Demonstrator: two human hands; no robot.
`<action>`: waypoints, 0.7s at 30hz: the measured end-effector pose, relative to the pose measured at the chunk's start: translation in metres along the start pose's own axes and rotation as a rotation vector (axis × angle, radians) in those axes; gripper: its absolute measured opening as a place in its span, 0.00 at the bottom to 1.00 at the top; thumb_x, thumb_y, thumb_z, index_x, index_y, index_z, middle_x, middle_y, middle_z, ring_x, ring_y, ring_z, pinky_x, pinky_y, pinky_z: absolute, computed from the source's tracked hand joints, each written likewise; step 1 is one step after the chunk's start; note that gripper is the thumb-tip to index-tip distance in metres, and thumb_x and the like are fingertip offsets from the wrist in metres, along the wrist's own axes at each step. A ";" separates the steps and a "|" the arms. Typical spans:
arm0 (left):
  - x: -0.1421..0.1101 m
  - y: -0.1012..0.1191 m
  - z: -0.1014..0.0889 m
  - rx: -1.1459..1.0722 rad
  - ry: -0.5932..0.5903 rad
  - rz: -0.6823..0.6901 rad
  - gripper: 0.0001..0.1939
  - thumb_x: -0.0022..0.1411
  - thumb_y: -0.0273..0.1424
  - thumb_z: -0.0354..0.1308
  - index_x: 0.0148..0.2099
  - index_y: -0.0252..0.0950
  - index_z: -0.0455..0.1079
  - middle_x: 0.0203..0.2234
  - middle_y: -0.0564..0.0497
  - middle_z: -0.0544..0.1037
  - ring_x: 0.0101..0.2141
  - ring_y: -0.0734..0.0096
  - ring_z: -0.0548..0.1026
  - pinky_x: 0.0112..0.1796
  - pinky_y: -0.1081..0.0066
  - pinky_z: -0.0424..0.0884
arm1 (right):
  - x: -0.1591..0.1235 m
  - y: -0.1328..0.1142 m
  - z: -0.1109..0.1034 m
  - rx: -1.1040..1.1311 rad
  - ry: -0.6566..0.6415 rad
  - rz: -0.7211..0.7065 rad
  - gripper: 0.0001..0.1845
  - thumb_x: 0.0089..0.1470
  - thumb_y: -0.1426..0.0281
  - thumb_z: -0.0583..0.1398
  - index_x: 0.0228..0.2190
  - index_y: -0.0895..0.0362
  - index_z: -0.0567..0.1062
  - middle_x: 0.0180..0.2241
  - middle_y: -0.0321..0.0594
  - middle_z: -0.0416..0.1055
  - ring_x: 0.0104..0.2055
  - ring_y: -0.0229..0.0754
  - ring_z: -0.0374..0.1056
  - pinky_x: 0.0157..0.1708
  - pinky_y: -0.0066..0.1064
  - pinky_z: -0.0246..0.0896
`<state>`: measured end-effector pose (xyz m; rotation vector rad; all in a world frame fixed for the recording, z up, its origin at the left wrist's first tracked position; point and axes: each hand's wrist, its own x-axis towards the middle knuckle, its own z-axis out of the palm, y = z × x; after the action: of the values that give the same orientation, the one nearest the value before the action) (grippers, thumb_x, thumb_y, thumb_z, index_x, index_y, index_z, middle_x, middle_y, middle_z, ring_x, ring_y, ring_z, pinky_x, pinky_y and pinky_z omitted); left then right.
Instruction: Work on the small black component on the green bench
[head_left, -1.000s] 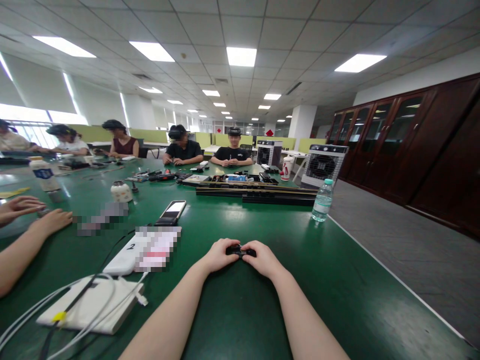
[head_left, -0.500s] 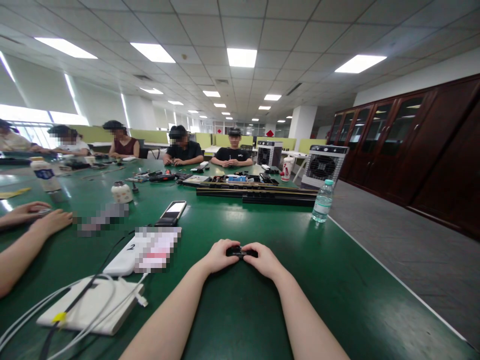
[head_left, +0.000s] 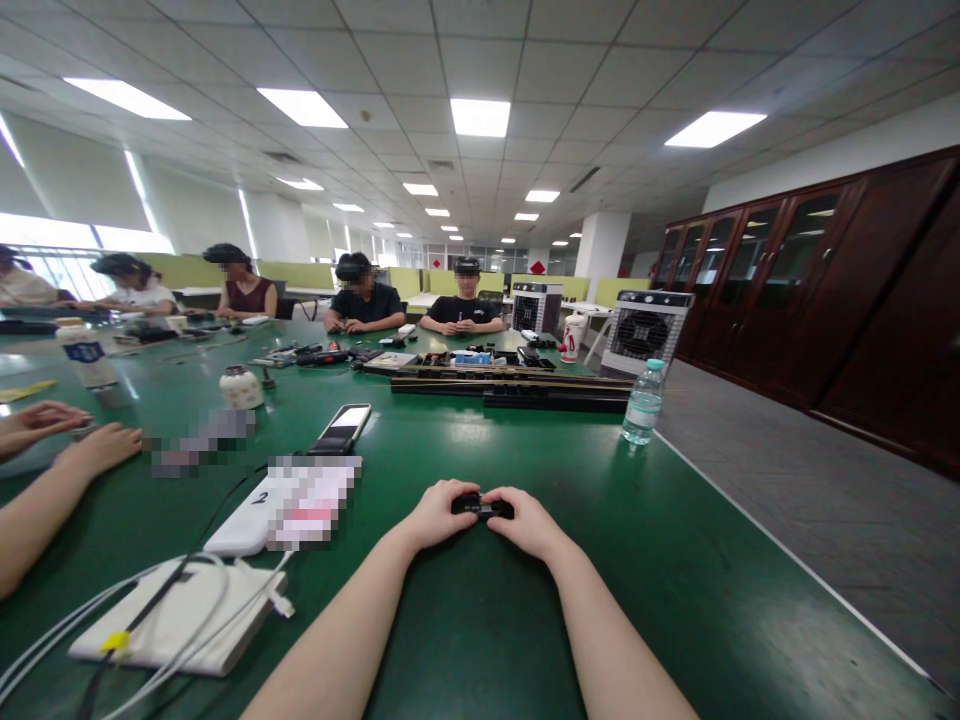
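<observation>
My left hand (head_left: 436, 513) and my right hand (head_left: 529, 521) rest on the green table (head_left: 675, 560), fingers curled toward each other. Between them they pinch a small black object (head_left: 480, 505), one hand on each end. Most of the object is hidden by my fingers, so I cannot make out its shape. Both forearms stretch out from the bottom edge of the view.
Left of my hands lie a white power bank (head_left: 259, 510), a white box with cables (head_left: 172, 620) and a phone (head_left: 343, 427). A water bottle (head_left: 643, 404) stands at the right edge, long black rails (head_left: 525, 388) beyond. Another person's hands (head_left: 67, 435) rest at left; several people sit at the far end.
My hands stay in place on the small black object. The person's hands at left have shifted slightly. The view has barely moved.
</observation>
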<state>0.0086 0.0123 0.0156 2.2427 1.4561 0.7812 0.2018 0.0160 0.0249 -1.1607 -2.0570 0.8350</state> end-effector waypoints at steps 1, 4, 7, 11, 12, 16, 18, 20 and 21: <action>0.000 0.000 0.000 0.003 0.004 0.002 0.22 0.50 0.33 0.59 0.49 0.39 0.69 0.43 0.48 0.75 0.45 0.60 0.71 0.48 0.65 0.64 | 0.000 0.002 0.000 0.046 -0.006 0.004 0.19 0.39 0.76 0.60 0.38 0.54 0.75 0.40 0.38 0.73 0.43 0.45 0.68 0.47 0.37 0.60; 0.000 0.000 0.000 0.009 0.009 0.005 0.21 0.51 0.33 0.59 0.49 0.38 0.69 0.43 0.47 0.74 0.45 0.60 0.70 0.48 0.65 0.64 | 0.002 0.007 -0.001 0.120 -0.004 0.013 0.21 0.39 0.76 0.60 0.40 0.55 0.73 0.40 0.39 0.73 0.44 0.44 0.68 0.47 0.37 0.60; 0.000 0.001 0.000 0.004 0.003 -0.007 0.23 0.51 0.32 0.59 0.51 0.37 0.68 0.44 0.46 0.73 0.46 0.59 0.70 0.49 0.65 0.64 | 0.002 0.008 -0.001 0.112 0.010 0.023 0.20 0.39 0.76 0.59 0.39 0.55 0.73 0.40 0.39 0.73 0.44 0.44 0.68 0.48 0.38 0.59; -0.001 0.001 -0.001 -0.020 -0.003 -0.033 0.26 0.50 0.32 0.60 0.53 0.36 0.66 0.46 0.45 0.72 0.47 0.58 0.69 0.50 0.64 0.63 | 0.002 0.007 -0.001 0.092 0.025 0.043 0.19 0.40 0.75 0.59 0.38 0.55 0.74 0.39 0.39 0.74 0.43 0.44 0.68 0.48 0.38 0.60; -0.001 0.001 -0.001 -0.022 -0.002 -0.036 0.26 0.49 0.32 0.60 0.53 0.36 0.66 0.46 0.46 0.72 0.47 0.58 0.69 0.50 0.64 0.63 | 0.002 0.007 -0.001 0.087 0.026 0.044 0.19 0.40 0.75 0.59 0.38 0.55 0.74 0.39 0.39 0.74 0.43 0.44 0.68 0.48 0.38 0.60; 0.000 0.001 0.000 -0.016 0.003 -0.027 0.23 0.50 0.32 0.59 0.51 0.36 0.67 0.45 0.46 0.73 0.46 0.59 0.69 0.49 0.64 0.63 | 0.003 0.005 0.000 0.076 0.020 0.042 0.18 0.41 0.75 0.59 0.38 0.55 0.74 0.39 0.39 0.74 0.43 0.44 0.68 0.47 0.37 0.60; 0.000 0.001 0.000 -0.008 0.004 -0.027 0.22 0.50 0.31 0.58 0.50 0.36 0.68 0.44 0.47 0.74 0.45 0.60 0.70 0.48 0.65 0.64 | 0.002 0.004 0.000 0.063 0.031 0.047 0.18 0.40 0.75 0.58 0.38 0.55 0.74 0.39 0.39 0.74 0.43 0.44 0.68 0.47 0.37 0.60; -0.002 0.000 0.001 -0.006 0.009 -0.026 0.21 0.51 0.31 0.57 0.49 0.36 0.68 0.43 0.47 0.74 0.45 0.60 0.70 0.48 0.65 0.64 | 0.001 0.003 -0.001 0.045 0.048 0.051 0.18 0.40 0.75 0.59 0.37 0.56 0.74 0.39 0.40 0.74 0.43 0.44 0.68 0.47 0.37 0.60; -0.003 0.000 0.001 -0.007 0.013 -0.026 0.21 0.51 0.31 0.57 0.49 0.36 0.68 0.43 0.47 0.74 0.45 0.61 0.70 0.48 0.65 0.64 | 0.000 0.003 -0.001 0.034 0.060 0.053 0.18 0.40 0.75 0.59 0.37 0.56 0.74 0.39 0.40 0.74 0.43 0.44 0.68 0.47 0.37 0.60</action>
<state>0.0083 0.0098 0.0144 2.2130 1.4835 0.7928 0.2041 0.0174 0.0238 -1.2120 -1.9640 0.8469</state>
